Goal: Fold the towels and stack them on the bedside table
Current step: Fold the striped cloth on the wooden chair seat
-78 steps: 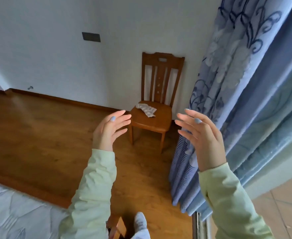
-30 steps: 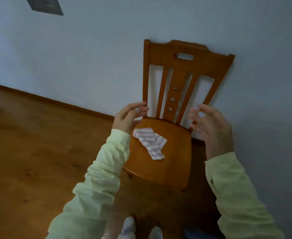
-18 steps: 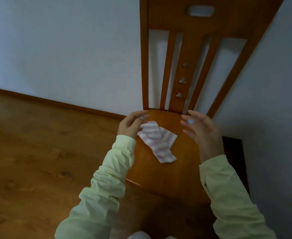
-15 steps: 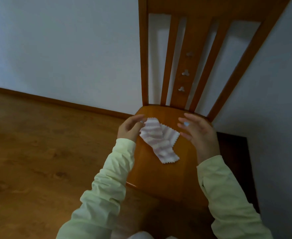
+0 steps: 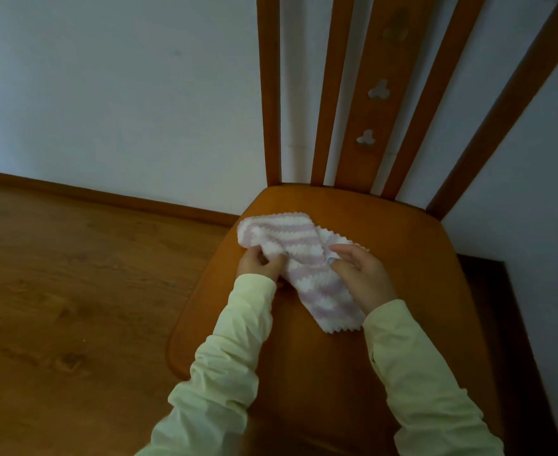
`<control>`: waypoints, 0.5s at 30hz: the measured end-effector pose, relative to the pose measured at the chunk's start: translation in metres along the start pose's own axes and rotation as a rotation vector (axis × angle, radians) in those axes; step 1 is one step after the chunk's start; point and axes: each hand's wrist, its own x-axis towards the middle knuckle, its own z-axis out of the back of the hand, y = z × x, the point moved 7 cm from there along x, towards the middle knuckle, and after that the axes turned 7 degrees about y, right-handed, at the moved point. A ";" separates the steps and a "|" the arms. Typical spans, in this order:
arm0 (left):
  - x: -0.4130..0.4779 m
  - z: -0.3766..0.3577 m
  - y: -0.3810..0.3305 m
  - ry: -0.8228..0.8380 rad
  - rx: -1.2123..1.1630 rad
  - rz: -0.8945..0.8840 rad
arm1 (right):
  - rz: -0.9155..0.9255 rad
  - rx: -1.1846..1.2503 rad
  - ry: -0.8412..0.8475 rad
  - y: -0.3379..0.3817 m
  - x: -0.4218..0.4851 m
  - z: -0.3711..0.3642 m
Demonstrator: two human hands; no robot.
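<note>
A small pink-and-white striped towel (image 5: 300,258) with zigzag edges lies crumpled on the seat of a wooden chair (image 5: 402,258). My left hand (image 5: 259,263) pinches a fold of the towel at its left side. My right hand (image 5: 361,274) rests on the towel's right side, its fingertips pressing into the cloth; whether it grips is unclear. Both arms wear pale green sleeves. The bedside table is not in view.
The chair's slatted back (image 5: 363,103) stands against a white wall (image 5: 122,93). A wooden floor (image 5: 73,307) with a skirting board spreads to the left. Another wall closes in on the right, with dark floor beside the chair.
I have come close to the chair and the view has tipped down onto the seat. Both hands, which hovered open near the towel, have come down onto it, and the left has taken a fold.
</note>
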 end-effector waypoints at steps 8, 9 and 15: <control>0.001 -0.017 -0.007 0.161 -0.148 -0.222 | -0.084 0.139 0.029 -0.018 0.009 0.005; 0.002 -0.021 -0.010 0.214 -0.192 -0.242 | -0.074 0.160 0.042 -0.018 0.011 0.004; -0.004 -0.031 -0.026 0.317 -0.285 -0.350 | 0.051 0.311 0.103 -0.004 0.011 0.001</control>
